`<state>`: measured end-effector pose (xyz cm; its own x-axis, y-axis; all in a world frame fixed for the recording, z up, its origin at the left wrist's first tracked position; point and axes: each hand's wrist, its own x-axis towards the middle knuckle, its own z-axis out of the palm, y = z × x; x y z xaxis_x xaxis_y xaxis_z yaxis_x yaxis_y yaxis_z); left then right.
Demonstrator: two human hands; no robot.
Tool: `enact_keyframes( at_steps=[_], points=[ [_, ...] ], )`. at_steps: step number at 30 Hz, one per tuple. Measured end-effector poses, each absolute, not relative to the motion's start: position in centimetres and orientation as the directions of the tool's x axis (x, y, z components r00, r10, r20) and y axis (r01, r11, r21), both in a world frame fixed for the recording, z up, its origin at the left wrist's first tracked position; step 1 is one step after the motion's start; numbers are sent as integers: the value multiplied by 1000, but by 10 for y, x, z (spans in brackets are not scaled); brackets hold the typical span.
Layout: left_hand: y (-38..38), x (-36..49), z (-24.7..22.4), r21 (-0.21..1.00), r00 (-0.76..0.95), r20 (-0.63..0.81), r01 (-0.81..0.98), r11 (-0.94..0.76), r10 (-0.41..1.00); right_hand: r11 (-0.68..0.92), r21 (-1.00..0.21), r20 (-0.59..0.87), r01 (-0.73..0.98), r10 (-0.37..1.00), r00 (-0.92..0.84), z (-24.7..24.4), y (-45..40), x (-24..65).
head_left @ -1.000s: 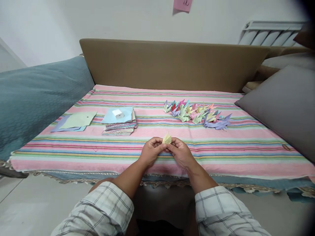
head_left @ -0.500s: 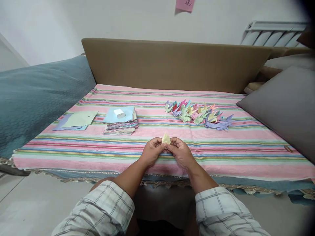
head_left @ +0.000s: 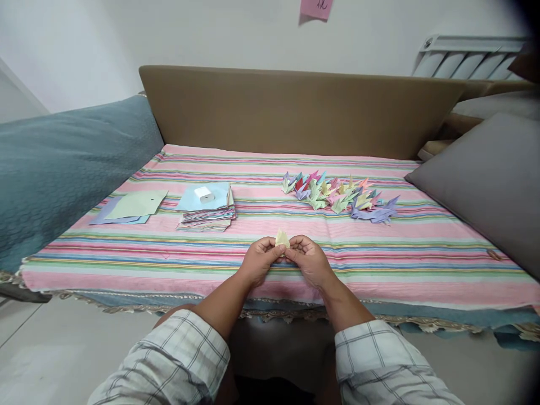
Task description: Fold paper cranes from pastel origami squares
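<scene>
Between my two hands is a small folded piece of pale yellow paper (head_left: 282,239), its pointed end facing away from me. My left hand (head_left: 260,260) pinches its left side with thumb and fingers. On the other side, my right hand (head_left: 309,260) grips the lower right edge, the thumbs close together. The paper's lower part is hidden behind my thumbs. Beyond my hands to the right, several folded paper cranes (head_left: 337,197) in many colours lie grouped on the striped cloth (head_left: 261,169).
Left of my hands, a stack of coloured paper squares (head_left: 206,216) carries a white charger block (head_left: 204,194). Farther left lie a few loose sheets (head_left: 137,204). A grey cushion (head_left: 485,174) leans at the right, a blue armrest (head_left: 76,163) at the left. A brown backrest (head_left: 295,112) stands behind.
The yellow paper has shifted very slightly left and tilted a little between my fingers. Both hands keep their pinch, and the other things stay where they were.
</scene>
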<state>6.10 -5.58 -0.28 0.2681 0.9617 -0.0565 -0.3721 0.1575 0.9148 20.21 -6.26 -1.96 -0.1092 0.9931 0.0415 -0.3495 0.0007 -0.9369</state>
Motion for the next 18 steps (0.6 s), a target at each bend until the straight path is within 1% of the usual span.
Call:
enact_keyframes(
  at_steps=[4,8,11,15,18],
  points=[
    [-55,61,-2,947,234,-34,-303,107,972,-12,-933,47,-359,987,-155,-17,-65,205],
    [-56,61,1,977,194,79,-209,-38,978,5,-940,66,-340,984,-168,-13,-66,206],
    [-57,60,2,982,136,160,-126,-144,978,14,-952,71,-305,982,-176,-13,-65,205],
    [-58,58,-2,962,132,246,91,-259,960,12,-950,66,-312,985,-162,-16,-64,204],
    [-58,57,-3,944,154,282,129,-303,947,29,-947,82,-319,985,-154,-17,-64,203]
  ],
)
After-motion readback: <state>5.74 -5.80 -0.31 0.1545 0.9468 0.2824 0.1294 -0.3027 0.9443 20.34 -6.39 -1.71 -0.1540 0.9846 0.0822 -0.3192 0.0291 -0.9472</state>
